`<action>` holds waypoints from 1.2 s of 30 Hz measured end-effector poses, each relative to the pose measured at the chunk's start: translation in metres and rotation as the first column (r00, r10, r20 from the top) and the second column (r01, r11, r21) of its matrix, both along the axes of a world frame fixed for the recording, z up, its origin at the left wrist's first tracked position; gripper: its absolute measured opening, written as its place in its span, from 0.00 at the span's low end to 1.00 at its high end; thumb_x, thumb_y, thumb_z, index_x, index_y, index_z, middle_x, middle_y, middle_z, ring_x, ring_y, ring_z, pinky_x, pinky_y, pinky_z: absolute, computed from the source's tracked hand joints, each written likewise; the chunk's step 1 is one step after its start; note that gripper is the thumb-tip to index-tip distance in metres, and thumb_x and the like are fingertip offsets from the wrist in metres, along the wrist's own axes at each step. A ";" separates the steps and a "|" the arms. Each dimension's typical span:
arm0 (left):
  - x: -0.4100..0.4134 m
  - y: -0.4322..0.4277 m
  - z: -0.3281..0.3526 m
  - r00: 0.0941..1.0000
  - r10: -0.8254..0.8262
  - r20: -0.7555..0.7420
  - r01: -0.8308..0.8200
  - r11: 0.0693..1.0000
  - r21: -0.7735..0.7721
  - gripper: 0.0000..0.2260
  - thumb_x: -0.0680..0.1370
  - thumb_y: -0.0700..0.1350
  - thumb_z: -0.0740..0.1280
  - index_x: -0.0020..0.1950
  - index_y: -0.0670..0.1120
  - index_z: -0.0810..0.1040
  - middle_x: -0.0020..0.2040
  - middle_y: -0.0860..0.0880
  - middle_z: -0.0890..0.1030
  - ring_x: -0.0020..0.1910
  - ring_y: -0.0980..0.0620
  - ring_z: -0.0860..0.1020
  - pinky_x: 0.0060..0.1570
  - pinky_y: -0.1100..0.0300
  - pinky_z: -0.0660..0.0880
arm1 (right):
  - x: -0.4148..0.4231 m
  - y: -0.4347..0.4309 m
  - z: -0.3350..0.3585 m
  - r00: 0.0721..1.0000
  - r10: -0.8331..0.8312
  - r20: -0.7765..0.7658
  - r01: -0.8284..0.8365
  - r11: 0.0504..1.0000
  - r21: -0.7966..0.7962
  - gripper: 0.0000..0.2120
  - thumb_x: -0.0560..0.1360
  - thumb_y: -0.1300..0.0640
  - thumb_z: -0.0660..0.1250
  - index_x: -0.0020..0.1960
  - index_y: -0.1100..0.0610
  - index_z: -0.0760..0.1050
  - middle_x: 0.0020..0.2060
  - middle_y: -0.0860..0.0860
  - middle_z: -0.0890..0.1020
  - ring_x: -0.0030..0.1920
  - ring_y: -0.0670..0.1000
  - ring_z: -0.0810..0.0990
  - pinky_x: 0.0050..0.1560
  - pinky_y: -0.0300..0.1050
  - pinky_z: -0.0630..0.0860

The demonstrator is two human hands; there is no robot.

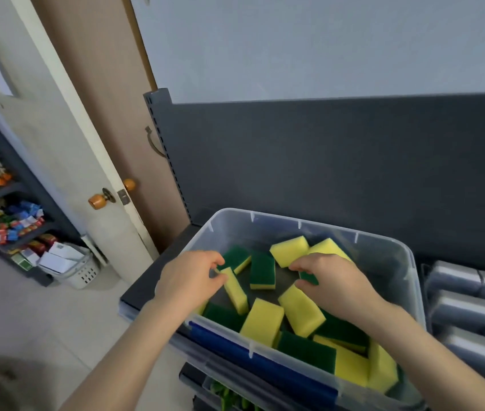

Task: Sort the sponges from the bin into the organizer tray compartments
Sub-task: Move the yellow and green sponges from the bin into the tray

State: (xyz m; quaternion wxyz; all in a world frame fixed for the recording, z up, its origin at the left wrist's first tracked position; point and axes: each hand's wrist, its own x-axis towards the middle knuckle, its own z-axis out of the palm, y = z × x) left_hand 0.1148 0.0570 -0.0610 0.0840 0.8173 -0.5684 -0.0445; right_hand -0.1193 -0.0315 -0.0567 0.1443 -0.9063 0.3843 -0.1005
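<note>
On the dark shelf (pixel 146 292), inside the clear bin (pixel 413 262), the left hand (pixel 193 280) pinches a yellow sponge (pixel 235 290) in its fingers (pixel 219 279); the right hand (pixel 330 281) curls round a green sponge (pixel 309 277).

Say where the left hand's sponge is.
Head view: the sponge tilts on edge at the bin's left end, pinched by the left hand, beside a green-topped sponge.

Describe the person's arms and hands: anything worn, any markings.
Nothing worn shows. The left hand and right hand are bare: no gloves, rings or wristbands. The left forearm and right forearm are bare too, down to the frame's edge: no sleeve, no watch. No markings show, though slight blur hides fine detail.
</note>
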 end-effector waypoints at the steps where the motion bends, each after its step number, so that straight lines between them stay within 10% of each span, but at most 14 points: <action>1: 0.004 -0.004 -0.004 1.000 -0.004 -0.009 0.004 1.000 0.019 0.15 0.77 0.58 0.65 0.63 0.59 0.75 0.56 0.59 0.80 0.52 0.58 0.78 0.46 0.58 0.77 | 0.002 -0.003 -0.003 1.000 -0.001 -0.006 0.001 1.000 0.008 0.14 0.77 0.51 0.62 0.62 0.46 0.74 0.57 0.44 0.79 0.57 0.46 0.76 0.52 0.37 0.73; 8: 0.024 -0.060 -0.014 0.993 -0.076 0.091 0.065 0.991 0.114 0.14 0.80 0.48 0.60 0.65 0.55 0.74 0.53 0.53 0.82 0.50 0.51 0.79 0.46 0.57 0.77 | 0.013 -0.016 -0.010 0.997 -0.072 -0.032 0.073 0.997 0.032 0.15 0.76 0.49 0.63 0.63 0.46 0.73 0.58 0.43 0.78 0.58 0.46 0.75 0.54 0.39 0.73; 14: 0.029 -0.094 -0.033 0.965 -0.194 0.175 0.122 0.928 0.353 0.15 0.81 0.56 0.57 0.45 0.48 0.76 0.38 0.51 0.76 0.41 0.49 0.78 0.34 0.57 0.70 | 0.012 -0.013 -0.010 0.979 -0.186 -0.085 0.190 0.981 0.038 0.16 0.76 0.48 0.63 0.63 0.46 0.73 0.58 0.45 0.79 0.57 0.48 0.76 0.53 0.43 0.75; 20: 0.026 -0.096 -0.053 0.971 -0.199 0.131 0.121 0.886 0.447 0.15 0.79 0.58 0.60 0.47 0.47 0.76 0.42 0.51 0.75 0.43 0.50 0.76 0.36 0.59 0.69 | 0.024 -0.011 -0.022 0.966 -0.234 -0.109 0.240 0.970 0.044 0.17 0.76 0.48 0.63 0.65 0.46 0.72 0.59 0.44 0.79 0.57 0.47 0.77 0.52 0.41 0.75; 30: 0.030 -0.089 -0.014 0.947 -0.228 -0.228 0.237 0.971 0.013 0.23 0.74 0.48 0.68 0.68 0.54 0.69 0.62 0.54 0.74 0.54 0.53 0.76 0.47 0.60 0.72 | 0.030 -0.012 -0.025 0.949 -0.304 -0.087 0.310 0.949 0.059 0.16 0.76 0.50 0.64 0.64 0.47 0.73 0.58 0.45 0.79 0.57 0.48 0.77 0.52 0.39 0.74; 36: 0.023 -0.105 -0.027 0.932 -0.217 -0.290 0.185 0.974 -0.133 0.20 0.76 0.48 0.66 0.68 0.53 0.69 0.62 0.54 0.76 0.57 0.53 0.75 0.42 0.59 0.70 | 0.027 -0.017 -0.052 0.886 -0.320 -0.336 0.380 0.916 0.127 0.19 0.75 0.47 0.65 0.63 0.52 0.70 0.53 0.50 0.79 0.53 0.52 0.78 0.51 0.47 0.77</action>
